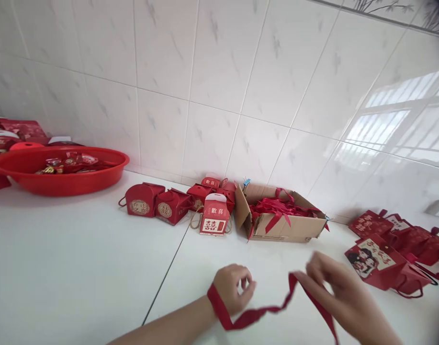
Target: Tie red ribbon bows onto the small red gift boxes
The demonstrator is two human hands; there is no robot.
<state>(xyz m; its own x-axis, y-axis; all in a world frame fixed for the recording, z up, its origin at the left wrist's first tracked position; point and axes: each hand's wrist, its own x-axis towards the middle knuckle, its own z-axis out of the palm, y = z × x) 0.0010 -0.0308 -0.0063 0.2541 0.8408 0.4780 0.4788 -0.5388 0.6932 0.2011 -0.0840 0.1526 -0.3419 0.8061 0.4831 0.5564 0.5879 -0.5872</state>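
A dark red ribbon (253, 316) loops round the wrist of my left hand (231, 290) and runs across to my right hand (330, 287). The left hand's fingers are curled into a ring, with thumb and index tips together and a gap showing between them; nothing is seen in them. My right hand, slightly blurred, pinches the ribbon between thumb and fingers, and a loose end hangs down below it. Beyond both hands stands an open cardboard box (284, 229) filled with red ribbons (273, 207).
Small red gift boxes (140, 199) stand near the tiled wall, left of the cardboard box. A red basin (68, 184) holding wrapped sweets (70, 163) sits at the far left. More red boxes (379, 268) are grouped at the right. The white table (79, 268) has a dark seam.
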